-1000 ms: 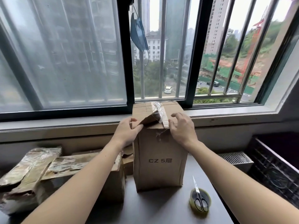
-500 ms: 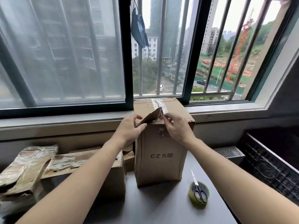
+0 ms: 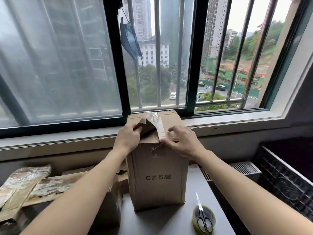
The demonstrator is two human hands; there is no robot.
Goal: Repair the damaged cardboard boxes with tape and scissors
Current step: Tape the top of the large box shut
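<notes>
A tall cardboard box [image 3: 158,175], printed "CZ 5", is standing upright on the grey worktop [image 3: 171,221], directly beneath both hands. A torn top flap [image 3: 149,131] is being pinched at its raised left edge by the left hand [image 3: 127,139], thumb and fingers curled round the cardboard. Just right of that hand, a strip of clear old tape [image 3: 158,122] is lying across the box top. The right hand [image 3: 183,141] is being rested on the box's front top edge, its thumb pressed by the flap's lower corner; the other fingers are loosely bent above the top, and nothing is being held by them.

Below and to the right of the right hand, well apart from it, a roll of tape [image 3: 204,219] is lying flat on the worktop, with scissors [image 3: 202,216] laid across it. Below and to the left of the left hand, flattened damaged boxes [image 3: 40,185] are lying beside the upright box.
</notes>
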